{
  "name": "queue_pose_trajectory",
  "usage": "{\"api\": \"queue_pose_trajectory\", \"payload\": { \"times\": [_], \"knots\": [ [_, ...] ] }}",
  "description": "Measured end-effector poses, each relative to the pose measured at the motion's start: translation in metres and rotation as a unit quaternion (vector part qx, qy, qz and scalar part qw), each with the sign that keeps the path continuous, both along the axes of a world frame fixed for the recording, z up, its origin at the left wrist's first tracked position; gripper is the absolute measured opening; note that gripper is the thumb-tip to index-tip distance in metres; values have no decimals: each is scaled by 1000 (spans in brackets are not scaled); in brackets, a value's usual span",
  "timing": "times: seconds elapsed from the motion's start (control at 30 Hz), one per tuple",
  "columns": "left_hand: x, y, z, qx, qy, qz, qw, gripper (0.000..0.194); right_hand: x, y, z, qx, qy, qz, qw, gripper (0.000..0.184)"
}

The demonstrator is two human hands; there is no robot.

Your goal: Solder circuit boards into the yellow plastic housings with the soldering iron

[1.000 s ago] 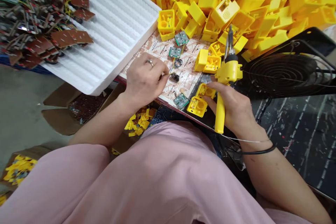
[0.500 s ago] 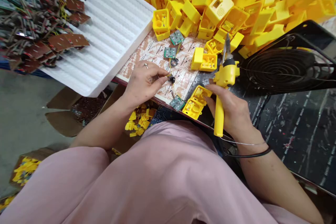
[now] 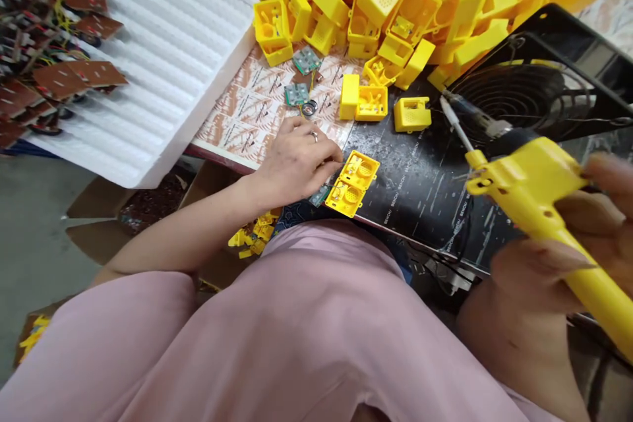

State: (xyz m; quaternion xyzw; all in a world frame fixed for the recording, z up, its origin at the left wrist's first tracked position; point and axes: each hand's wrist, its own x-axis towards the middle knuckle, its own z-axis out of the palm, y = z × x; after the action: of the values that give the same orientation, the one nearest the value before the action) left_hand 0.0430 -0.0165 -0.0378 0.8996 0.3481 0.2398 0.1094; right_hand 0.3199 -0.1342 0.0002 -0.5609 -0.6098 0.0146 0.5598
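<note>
My right hand is wrapped round the yellow handle of a soldering gun, raised close to the camera at the right. Its metal tip points up and left. My left hand is closed, fingertips bent down at the left edge of an open yellow plastic case; what they hold, if anything, is hidden. Wires run inside the case. A green circuit board lies against the case, partly under my left hand. Beyond that hand are a small round speaker and another circuit board.
Yellow cases are heaped at the back. A black fan stands at the right, near a single yellow case. On the left, a white foam sheet bears brown circuit boards with wires and speakers.
My right hand has moved right and up towards the camera with the soldering gun, away from the open case. My left hand has come nearer the case; the small black part it pinched is now hidden.
</note>
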Motion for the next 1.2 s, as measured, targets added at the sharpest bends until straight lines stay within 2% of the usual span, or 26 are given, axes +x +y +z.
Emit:
{"api": "queue_pose_trajectory", "payload": {
  "times": [0.07, 0.13, 0.17, 0.23, 0.27, 0.3, 0.33, 0.37, 0.43, 0.57, 0.63, 0.7, 0.77, 0.97, 1.2],
  "knots": [
    [2, 0, 4, -30, -1, 5, 1000, 30, 12, 5, -13, 156, 26, -72, 985, 61],
    [3, 0, 9, -61, 4, 7, 998, 28, 20, 7, -25, 222, 58, -109, 967, 59],
    [4, 0, 12, -75, 9, 8, 997, 26, 22, 3, -27, 206, 68, -114, 970, 58],
    [6, 0, 16, -97, 16, 12, 995, 25, 20, -10, -26, 69, 57, -85, 992, 47],
    [6, 1, 18, -106, 18, 13, 994, 25, 16, -18, -23, -42, 33, -53, 997, 41],
    [7, 1, 19, -117, 20, 12, 993, 25, 13, -26, -19, -111, 22, -33, 993, 37],
    [6, 1, 21, -129, 21, 10, 991, 25, 10, -33, -14, -130, 23, -28, 991, 40],
    [6, 1, 22, -141, 23, 9, 990, 25, 7, -38, -11, -131, 30, -17, 991, 47],
    [5, 2, 24, -163, 31, 4, 986, 26, 5, -42, -7, -80, 46, 12, 996, 53],
    [4, 5, 27, -176, 65, -16, 982, 27, 6, -31, -8, -55, -11, 132, 990, 57],
    [5, 6, 27, -166, 79, -25, 983, 28, 5, -23, -7, -39, -66, 174, 982, 47],
    [6, 7, 27, -152, 91, -33, 984, 28, 3, -16, -3, -28, -116, 202, 972, 25],
    [7, 8, 28, -141, 97, -41, 984, 29, 1, -11, 3, -31, -146, 213, 966, 12],
    [5, 9, 30, -132, 106, -54, 984, 28, -1, -4, 19, -32, -184, 225, 956, 18],
    [7, 12, 26, -121, 112, -59, 984, 24, -5, 0, 16, -53, -205, 230, 950, 27]
  ]
}}
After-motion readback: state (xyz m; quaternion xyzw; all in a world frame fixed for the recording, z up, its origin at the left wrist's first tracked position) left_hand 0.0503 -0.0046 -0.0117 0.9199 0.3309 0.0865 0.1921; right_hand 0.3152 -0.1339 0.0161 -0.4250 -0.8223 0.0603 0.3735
